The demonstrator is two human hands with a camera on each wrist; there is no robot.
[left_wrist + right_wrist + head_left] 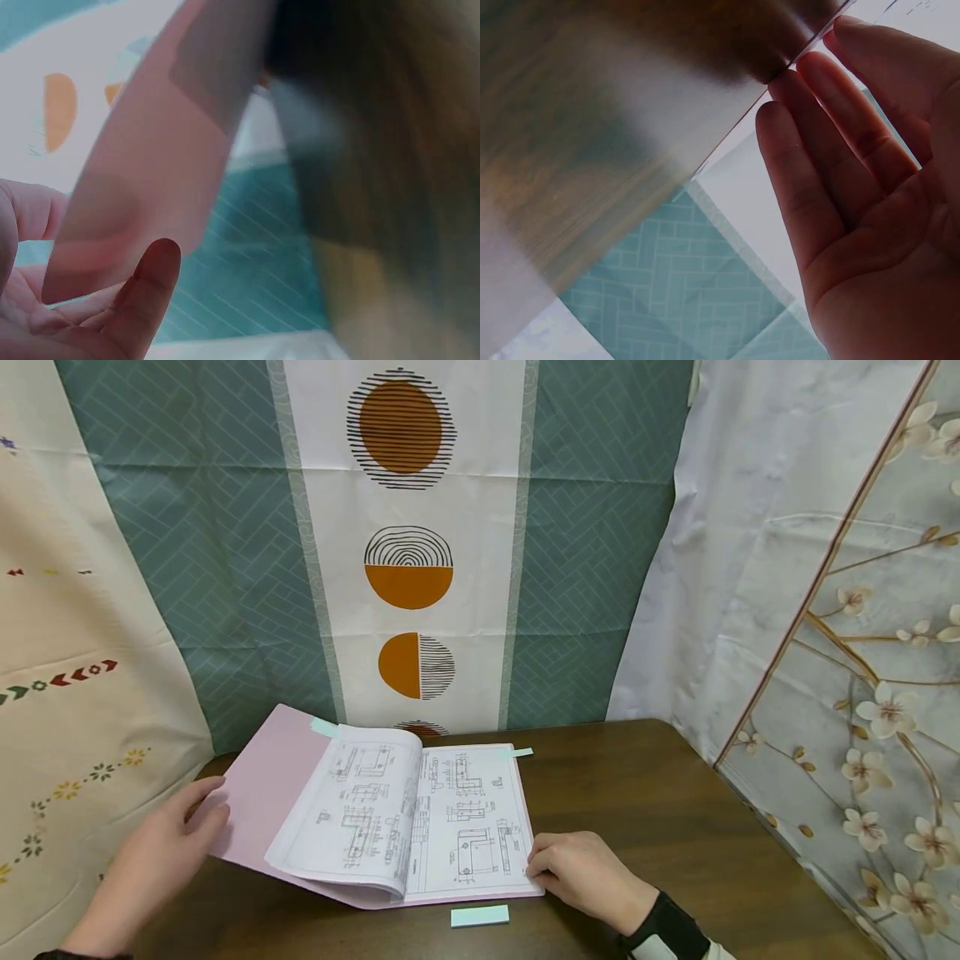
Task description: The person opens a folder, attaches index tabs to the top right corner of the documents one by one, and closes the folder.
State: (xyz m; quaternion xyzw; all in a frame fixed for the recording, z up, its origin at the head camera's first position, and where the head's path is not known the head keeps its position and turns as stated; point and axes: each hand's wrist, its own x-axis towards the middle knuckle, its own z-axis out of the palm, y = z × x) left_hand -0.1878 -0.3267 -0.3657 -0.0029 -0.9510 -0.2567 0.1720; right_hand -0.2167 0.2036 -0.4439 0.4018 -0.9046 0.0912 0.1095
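Observation:
A pink-covered booklet of technical drawings (472, 827) lies open on the table. Its front cover (262, 785) is raised at the left, along with a curved batch of pages (345, 810). At the cover's outer edge, my left hand (161, 847) holds it between thumb and fingers; the left wrist view shows the pink sheet (150, 150) passing between them. My right hand (588, 877) pinches the booklet's lower right edge, its fingertips (776, 112) right at that edge in the right wrist view. Pale green sticky tabs (325, 727) (520, 752) stick out at the top of the booklet.
A loose pale green strip (480, 916) lies on the brown wooden table (637, 793) just below the booklet. Behind the table hangs a green and white patterned curtain (585, 568). Floral fabric (885, 710) borders the right side, cream embroidered cloth (75, 710) the left.

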